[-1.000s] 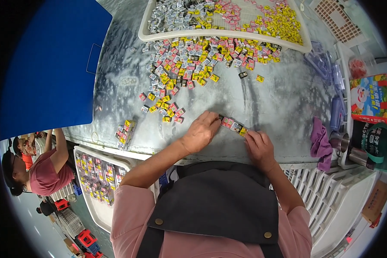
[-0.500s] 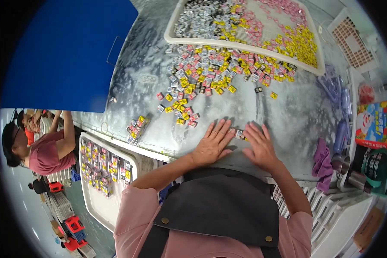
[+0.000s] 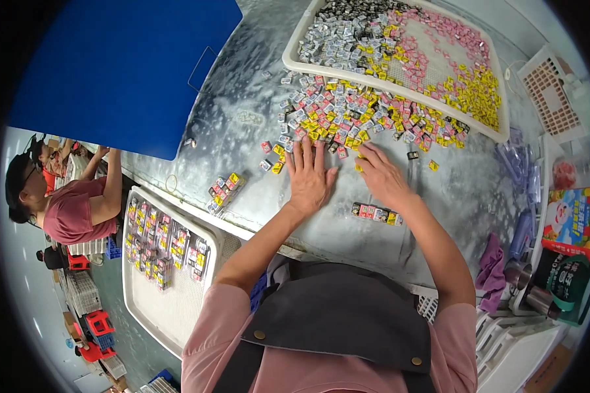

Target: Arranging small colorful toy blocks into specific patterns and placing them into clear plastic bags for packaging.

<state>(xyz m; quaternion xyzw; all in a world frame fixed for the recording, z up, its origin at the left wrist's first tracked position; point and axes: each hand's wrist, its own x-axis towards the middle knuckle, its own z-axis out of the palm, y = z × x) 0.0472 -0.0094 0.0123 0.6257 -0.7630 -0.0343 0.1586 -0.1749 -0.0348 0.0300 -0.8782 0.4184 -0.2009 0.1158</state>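
Observation:
My left hand (image 3: 309,175) lies with spread fingers at the near edge of a loose pile of small wrapped pieces (image 3: 337,108), coloured yellow, pink, white and black. Beside it, my right hand (image 3: 385,175) reaches into the same edge, its fingers stretched and slightly bent over a few yellow pieces. What lies beneath its fingertips is partly hidden. Below the right hand, near the forearm, a short row of pieces in a clear plastic holder (image 3: 377,214) rests on the table. Neither hand touches that row.
Behind the pile stands a white tray (image 3: 400,84) of colour-sorted pieces. A filled clear pack (image 3: 225,194) sits at the table's left edge, above a white tray (image 3: 170,321) of packs. A blue panel (image 3: 118,78) covers the far left; a co-worker (image 3: 78,206) is beyond.
Both hands have moved forward from the near table to the pile's edge. The row of pieces formerly between them now lies uncovered and appears longer. The view has shifted slightly.

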